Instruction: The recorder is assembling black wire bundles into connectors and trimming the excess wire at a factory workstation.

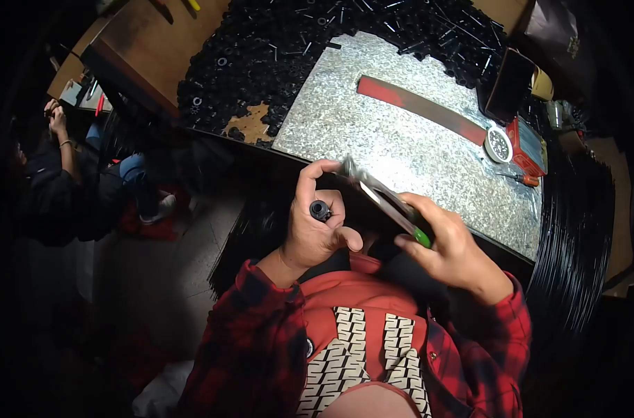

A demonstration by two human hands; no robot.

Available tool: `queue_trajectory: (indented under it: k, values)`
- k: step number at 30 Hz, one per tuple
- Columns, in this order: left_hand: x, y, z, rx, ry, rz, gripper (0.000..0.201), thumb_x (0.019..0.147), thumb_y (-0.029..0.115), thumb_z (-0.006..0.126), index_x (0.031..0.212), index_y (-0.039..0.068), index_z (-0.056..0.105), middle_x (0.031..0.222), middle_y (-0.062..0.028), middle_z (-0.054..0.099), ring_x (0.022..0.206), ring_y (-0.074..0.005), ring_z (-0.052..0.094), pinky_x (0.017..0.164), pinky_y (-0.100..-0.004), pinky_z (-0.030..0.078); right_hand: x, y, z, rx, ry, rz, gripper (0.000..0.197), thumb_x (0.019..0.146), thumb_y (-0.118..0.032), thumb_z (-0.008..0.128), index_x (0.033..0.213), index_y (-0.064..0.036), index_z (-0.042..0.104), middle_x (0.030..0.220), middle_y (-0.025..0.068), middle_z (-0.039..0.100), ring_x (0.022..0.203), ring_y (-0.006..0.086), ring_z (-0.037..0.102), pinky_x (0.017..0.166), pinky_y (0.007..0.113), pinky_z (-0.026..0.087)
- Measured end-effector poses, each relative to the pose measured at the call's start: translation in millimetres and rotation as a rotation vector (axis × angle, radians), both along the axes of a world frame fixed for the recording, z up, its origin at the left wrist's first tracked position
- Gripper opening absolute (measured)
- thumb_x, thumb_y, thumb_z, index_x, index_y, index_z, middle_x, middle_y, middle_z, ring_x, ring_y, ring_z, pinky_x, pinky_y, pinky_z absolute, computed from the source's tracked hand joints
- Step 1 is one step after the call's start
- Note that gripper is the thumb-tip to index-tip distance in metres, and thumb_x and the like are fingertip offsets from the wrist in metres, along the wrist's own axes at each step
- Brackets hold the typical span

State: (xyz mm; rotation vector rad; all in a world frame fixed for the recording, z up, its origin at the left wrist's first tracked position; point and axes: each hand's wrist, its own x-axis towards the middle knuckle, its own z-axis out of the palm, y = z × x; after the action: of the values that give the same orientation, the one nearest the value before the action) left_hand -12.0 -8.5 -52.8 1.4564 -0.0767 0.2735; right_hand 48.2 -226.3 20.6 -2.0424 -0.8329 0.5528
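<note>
My left hand (315,226) is curled around a small black hollow cylindrical part (320,210), with its open round end facing up. Its index finger reaches to the far tip of a long metal tool (381,200) with a green end, where motion blur hides the detail. That tool lies in my right hand (439,240), thumb on one side and fingers on the other, slanting up and to the left. I cannot make out its exact kind. Both hands are in the air just in front of the table's near edge.
A speckled board (331,111) bears a long red-and-brown strip (421,108), a white round dish of small metal pieces (498,145), a red box (526,146) and a screwdriver (528,180). Behind lies a heap of black parts (261,63). Another person (59,167) sits at left.
</note>
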Motion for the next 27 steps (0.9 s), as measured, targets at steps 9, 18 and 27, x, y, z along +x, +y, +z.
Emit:
queue_trajectory:
  k: [9, 18, 27]
  values:
    - [3, -9, 3, 0.120, -0.058, -0.017, 0.092, 0.059, 0.031, 0.089, 0.124, 0.000, 0.033, 0.056, 0.0042, 0.048, 0.051, -0.0016, 0.043, 0.048, -0.0167, 0.031, -13, -19, 19, -0.330, -0.936, 0.100, 0.064, 0.068, 0.003, 0.065, 0.130, -0.0088, 0.052, 0.068, 0.0076, 0.042, 0.052, 0.0218, 0.046, 0.047, 0.036, 0.038]
    - [10, -18, 7, 0.057, -0.055, -0.029, 0.085, 0.061, 0.027, 0.088, 0.122, 0.001, 0.034, 0.056, 0.0001, 0.055, 0.051, -0.0036, 0.051, 0.047, -0.0186, 0.036, -7, -29, 9, -0.388, -1.072, 0.047, 0.060, 0.074, -0.001, 0.065, 0.132, -0.0099, 0.050, 0.078, 0.0079, 0.048, 0.065, 0.0220, 0.049, 0.056, 0.035, 0.039]
    - [9, -20, 6, 0.041, -0.048, -0.004, 0.085, 0.062, 0.032, 0.087, 0.121, 0.000, 0.035, 0.055, 0.0003, 0.055, 0.050, -0.0038, 0.051, 0.046, -0.0189, 0.034, -7, -26, 10, -0.404, -1.180, 0.033, 0.063, 0.074, -0.003, 0.066, 0.134, -0.0112, 0.047, 0.083, 0.0086, 0.049, 0.071, 0.0230, 0.049, 0.062, 0.035, 0.037]
